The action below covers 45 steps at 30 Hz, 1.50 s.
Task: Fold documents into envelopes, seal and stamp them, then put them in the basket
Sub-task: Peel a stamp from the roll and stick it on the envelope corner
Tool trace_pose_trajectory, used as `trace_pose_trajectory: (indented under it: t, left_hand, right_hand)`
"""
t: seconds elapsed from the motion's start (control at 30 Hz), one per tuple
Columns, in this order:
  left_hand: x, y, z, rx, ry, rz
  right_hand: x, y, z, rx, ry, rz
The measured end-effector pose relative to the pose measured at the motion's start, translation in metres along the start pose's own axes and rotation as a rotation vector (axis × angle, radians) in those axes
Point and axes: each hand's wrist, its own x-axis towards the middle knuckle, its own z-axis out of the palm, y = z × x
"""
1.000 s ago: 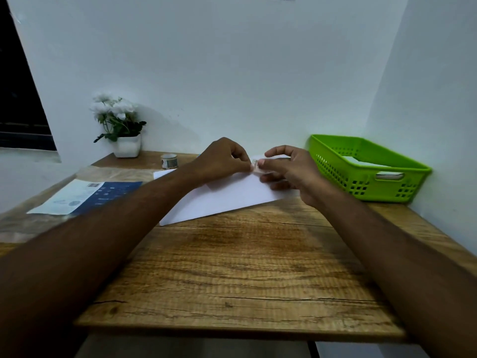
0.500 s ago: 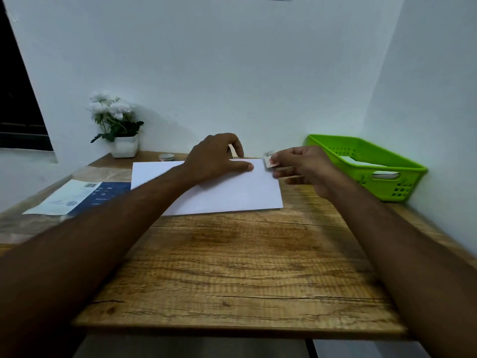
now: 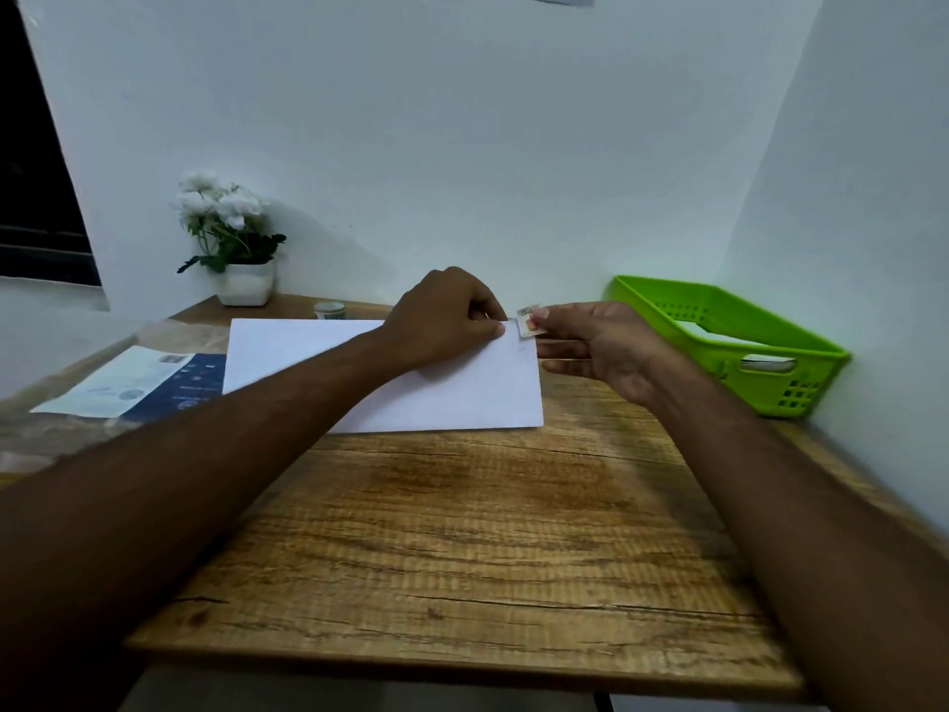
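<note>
A white envelope point(image 3: 452, 388) lies flat on the wooden table point(image 3: 462, 531). My left hand point(image 3: 441, 316) rests on its far right part, fingers curled, thumb tip pressing the paper near the top right corner. My right hand point(image 3: 601, 346) pinches a small stamp point(image 3: 529, 321) between thumb and forefinger, just above that corner, its other fingers stretched out. A green basket point(image 3: 801, 372) stands at the right against the wall, with white paper inside it.
A printed blue and white document point(image 3: 133, 382) lies at the left of the table. A small round container point(image 3: 329, 310) and a white pot of white flowers point(image 3: 231, 238) stand at the back. White walls close the back and right side.
The envelope went from tilted to lying square on the table. My hands parted; my right hand drew the stamp away and now holds it close to the envelope's top right corner.
</note>
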Motion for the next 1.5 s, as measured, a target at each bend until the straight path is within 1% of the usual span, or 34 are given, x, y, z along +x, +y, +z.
trace_pose_trajectory:
  t: [0.13, 0.27, 0.4, 0.83, 1.33, 1.5]
  left_hand:
    - [0.000, 0.000, 0.000, -0.024, 0.036, -0.001]
    - [0.000, -0.001, -0.002, -0.074, 0.055, -0.044]
    - [-0.001, 0.001, -0.002, -0.135, 0.060, -0.082]
    - [-0.004, 0.005, -0.005, -0.276, 0.065, -0.174]
    - [-0.004, 0.010, -0.005, -0.346, 0.094, -0.233]
    - [-0.006, 0.010, -0.005, -0.378, 0.076, -0.223]
  right_hand:
    - [-0.001, -0.002, -0.001, 0.006, -0.009, 0.002]
    - [-0.002, -0.002, 0.001, -0.025, -0.004, -0.005]
    - [-0.004, 0.000, 0.008, -0.073, 0.031, -0.028]
    - [-0.006, 0.003, 0.020, -0.065, 0.154, -0.055]
    - [-0.009, 0.007, 0.031, -0.058, 0.271, -0.121]
    - [-0.010, 0.008, 0.033, -0.057, 0.283, -0.150]
